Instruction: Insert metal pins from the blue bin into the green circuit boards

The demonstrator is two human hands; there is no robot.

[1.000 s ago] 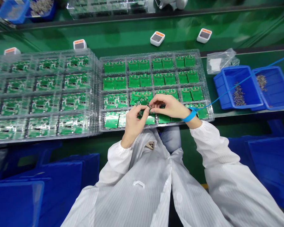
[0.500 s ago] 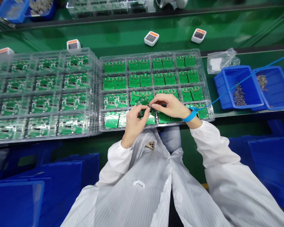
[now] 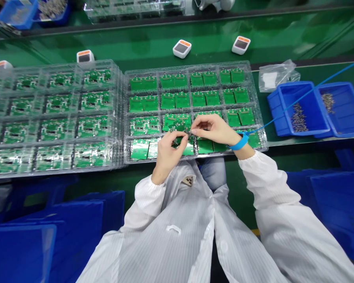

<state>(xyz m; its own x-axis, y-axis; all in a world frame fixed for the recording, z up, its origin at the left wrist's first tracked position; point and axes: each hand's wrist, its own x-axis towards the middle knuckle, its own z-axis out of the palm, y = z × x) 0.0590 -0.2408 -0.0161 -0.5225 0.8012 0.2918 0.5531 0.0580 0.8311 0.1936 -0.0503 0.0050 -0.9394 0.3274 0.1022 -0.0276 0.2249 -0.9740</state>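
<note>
My left hand [image 3: 170, 151] is closed in a pinch on the edge of a small green circuit board [image 3: 177, 125], which is tilted over the near part of a clear plastic tray [image 3: 264, 135]. Close by on its right, my right hand [image 3: 214, 129] also pinches, thumb against forefinger, at the board's right end. Whatever sits between those fingertips is tiny and dark, too small to name. A blue band with a cord circles my right wrist. Below both hands, the tray's compartments hold many green boards, mostly in pairs; my fingers cover some of them.
Stacked trays of boards [image 3: 113, 118] stand at the left. Two blue bins [image 3: 312, 125] with small metal parts are at the right, beside a clear plastic bag [image 3: 279, 74]. Several white devices, one a screened box [image 3: 182, 49], lie behind the trays. The blue cord [image 3: 286, 110] crosses one bin.
My right hand has moved slightly right, leaving a small gap from my left fingertips. My left hand stays with the board. The white devices have shifted left relative to the trays.
</note>
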